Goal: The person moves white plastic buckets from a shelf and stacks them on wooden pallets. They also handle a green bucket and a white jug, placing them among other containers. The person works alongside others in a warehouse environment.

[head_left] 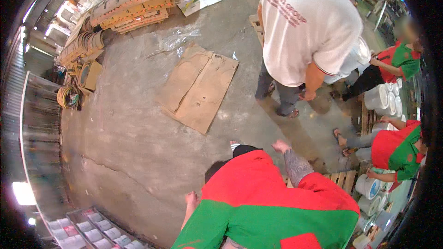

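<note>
My left hand (pixel 192 199) hangs at my left side over the bare concrete floor, its fingers curled in, and nothing shows in it. Ahead of my body, my right hand (pixel 281 145) reaches out from a patterned forearm; its fingers look loosely closed, with no object visible in them. Neither hand touches anything. My red and green shirt (pixel 258 189) fills the lower middle. One foot in a white-striped sandal (pixel 234 145) shows just beyond it. Nearest ahead, a flattened brown cardboard sheet (pixel 203 87) lies on the floor.
A person in a white shirt (pixel 309 23) stands ahead right. Two people in red and green work beside white buckets (pixel 377 97) and a wooden pallet (pixel 344 180). Curved brown panels (pixel 134 4) are stacked far left. A rack of white rolls (pixel 94 230) stands near left.
</note>
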`<state>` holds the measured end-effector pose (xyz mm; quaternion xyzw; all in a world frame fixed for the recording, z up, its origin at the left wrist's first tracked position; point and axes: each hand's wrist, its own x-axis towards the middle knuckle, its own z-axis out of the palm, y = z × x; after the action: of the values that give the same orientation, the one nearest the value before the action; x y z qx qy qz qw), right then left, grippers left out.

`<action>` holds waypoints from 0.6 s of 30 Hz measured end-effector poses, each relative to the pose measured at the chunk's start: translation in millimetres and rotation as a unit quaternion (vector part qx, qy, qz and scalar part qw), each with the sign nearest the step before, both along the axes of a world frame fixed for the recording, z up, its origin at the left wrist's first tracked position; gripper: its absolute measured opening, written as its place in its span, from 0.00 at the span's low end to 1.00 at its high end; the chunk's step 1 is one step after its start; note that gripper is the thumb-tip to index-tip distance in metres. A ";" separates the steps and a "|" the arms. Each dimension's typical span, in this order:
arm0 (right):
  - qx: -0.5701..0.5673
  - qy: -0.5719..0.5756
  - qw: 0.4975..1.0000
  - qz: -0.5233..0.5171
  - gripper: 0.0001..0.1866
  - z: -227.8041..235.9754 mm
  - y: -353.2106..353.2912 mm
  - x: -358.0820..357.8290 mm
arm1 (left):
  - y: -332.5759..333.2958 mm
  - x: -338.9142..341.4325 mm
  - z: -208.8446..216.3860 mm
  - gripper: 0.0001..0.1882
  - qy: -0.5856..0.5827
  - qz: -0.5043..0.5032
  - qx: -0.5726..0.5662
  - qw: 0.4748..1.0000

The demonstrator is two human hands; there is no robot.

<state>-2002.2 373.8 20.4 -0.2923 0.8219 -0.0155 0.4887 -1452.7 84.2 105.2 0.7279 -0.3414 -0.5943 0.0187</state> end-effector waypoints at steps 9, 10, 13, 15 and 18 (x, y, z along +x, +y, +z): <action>-0.132 0.002 0.945 -0.298 0.25 52.1 -201.0 -75.8 | -241.6 -139.6 5.6 0.10 -0.031 -0.142 0.011 0.989; -0.114 0.045 0.950 -0.286 0.22 44.6 -201.1 -78.3 | -277.5 -159.8 -3.7 0.10 -0.051 -0.145 0.052 0.987; -0.049 0.072 0.932 -0.352 0.22 24.5 -189.7 -72.5 | -390.5 -234.5 -36.8 0.10 -0.033 -0.206 0.057 0.976; 0.005 0.101 0.913 -0.396 0.21 22.6 -182.9 -62.5 | -476.5 -299.9 -48.8 0.11 -0.013 -0.265 0.057 0.962; 0.064 0.100 0.916 -0.383 0.18 32.7 -191.7 -48.6 | -588.4 -407.2 -57.1 0.11 -0.052 -0.439 -0.001 0.897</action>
<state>-2050.9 182.1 53.1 0.0766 0.9149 -0.1192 0.3781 -1859.9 -504.2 48.1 0.5341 -0.6277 -0.5027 -0.2609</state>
